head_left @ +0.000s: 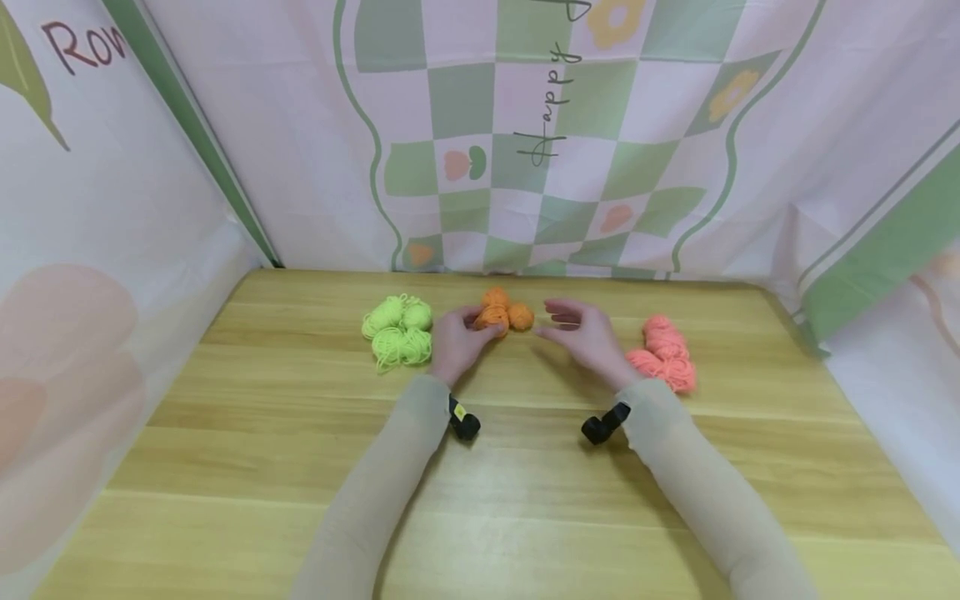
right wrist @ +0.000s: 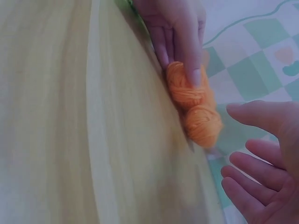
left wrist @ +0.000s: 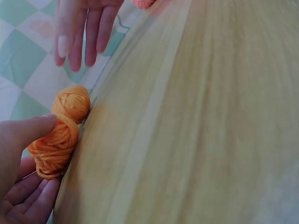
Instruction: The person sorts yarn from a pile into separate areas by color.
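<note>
Three orange yarn balls sit together at the back middle of the table. My left hand (head_left: 459, 337) grips the nearest orange yarn ball (left wrist: 55, 147), thumb on one side and fingers on the other. Touching it on the right is a second, rounder orange yarn ball (head_left: 521, 317). A third orange yarn ball (head_left: 495, 297) shows behind them in the head view. To the right of this group, my right hand (head_left: 583, 333) holds nothing. Its thumb and fingers are spread apart, facing the orange balls across a small gap, as the right wrist view shows.
Several bright green yarn balls (head_left: 402, 346) lie just left of my left hand. Pink yarn balls (head_left: 663, 358) lie beside my right wrist. A patterned cloth (head_left: 517, 200) hangs behind the back edge of the wooden table (head_left: 525, 500), with more cloth at both sides.
</note>
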`<state>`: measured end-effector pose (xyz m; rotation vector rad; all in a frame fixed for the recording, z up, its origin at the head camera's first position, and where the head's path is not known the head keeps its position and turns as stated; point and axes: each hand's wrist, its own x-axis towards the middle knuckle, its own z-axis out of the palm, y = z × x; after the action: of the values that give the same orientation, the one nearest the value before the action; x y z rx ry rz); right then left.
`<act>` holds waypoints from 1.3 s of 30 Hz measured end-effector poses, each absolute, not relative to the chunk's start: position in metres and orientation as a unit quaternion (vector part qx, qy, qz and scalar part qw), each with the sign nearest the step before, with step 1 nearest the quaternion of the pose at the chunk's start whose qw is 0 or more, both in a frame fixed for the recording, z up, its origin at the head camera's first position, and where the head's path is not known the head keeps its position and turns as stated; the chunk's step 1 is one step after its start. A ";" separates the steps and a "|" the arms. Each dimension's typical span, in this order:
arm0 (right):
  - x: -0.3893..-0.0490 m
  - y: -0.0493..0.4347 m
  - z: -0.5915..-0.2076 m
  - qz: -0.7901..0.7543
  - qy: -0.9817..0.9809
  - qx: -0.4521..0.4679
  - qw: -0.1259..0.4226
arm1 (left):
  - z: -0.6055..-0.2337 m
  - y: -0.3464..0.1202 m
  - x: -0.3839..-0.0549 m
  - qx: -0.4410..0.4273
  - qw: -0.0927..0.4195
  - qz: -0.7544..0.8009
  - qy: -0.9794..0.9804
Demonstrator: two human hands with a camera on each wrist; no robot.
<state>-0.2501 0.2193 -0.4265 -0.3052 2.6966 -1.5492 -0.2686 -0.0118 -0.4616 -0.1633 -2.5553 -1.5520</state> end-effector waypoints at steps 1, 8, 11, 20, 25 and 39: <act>-0.248 0.222 -0.425 -0.494 0.864 -0.099 0.005 | -0.462 -0.012 -0.269 -0.054 0.073 -0.516 -0.852; -0.230 0.240 -0.415 -0.475 0.874 -0.103 -0.014 | -0.461 -0.012 -0.270 -0.053 0.071 -0.517 -0.851; -0.222 0.251 -0.410 -0.470 0.878 -0.092 -0.017 | -0.461 -0.012 -0.270 -0.052 0.071 -0.516 -0.852; -0.204 0.287 -0.396 -0.469 0.878 -0.078 -0.055 | -0.458 -0.013 -0.269 -0.053 0.063 -0.525 -0.847; -0.196 0.307 -0.390 -0.466 0.880 -0.062 -0.061 | -0.454 -0.013 -0.267 -0.043 0.055 -0.552 -0.831; -0.184 0.356 -0.373 -0.432 0.896 -0.010 -0.101 | -0.418 0.016 -0.250 -0.117 0.076 -0.565 -0.813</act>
<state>-0.1844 0.3559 -0.3728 -0.0326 3.0132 -1.4517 -0.2496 0.0160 -0.4179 -0.3523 -2.4375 -1.6957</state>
